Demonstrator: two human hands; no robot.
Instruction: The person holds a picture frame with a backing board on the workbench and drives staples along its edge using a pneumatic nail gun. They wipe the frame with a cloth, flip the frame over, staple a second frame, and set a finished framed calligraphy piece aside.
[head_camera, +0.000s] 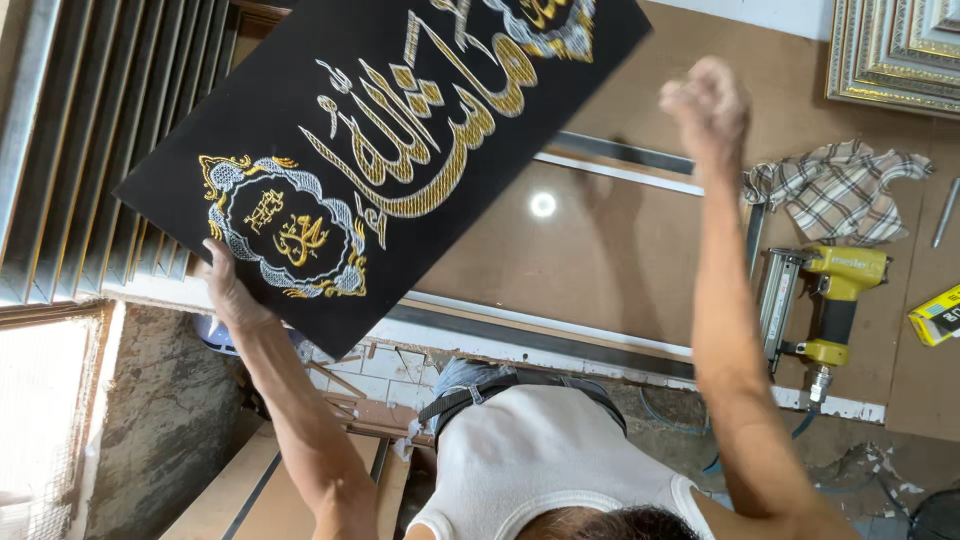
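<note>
My left hand (228, 290) grips the lower edge of a black cloth panel (250, 130) stitched with gold and silver ornament, held tilted up above the bench. My right hand (708, 105) is raised over the bench, its fingers curled shut with nothing seen in them. Below the panel lies a glass sheet in a silver frame (560, 255) on the brown board.
A yellow nail gun (835, 300) lies on the bench at right, beside a checked rag (840, 190). Gold picture frames (895, 50) are stacked at the top right. Long mouldings (95, 130) lean at left. Wood offcuts (340, 385) sit below the bench edge.
</note>
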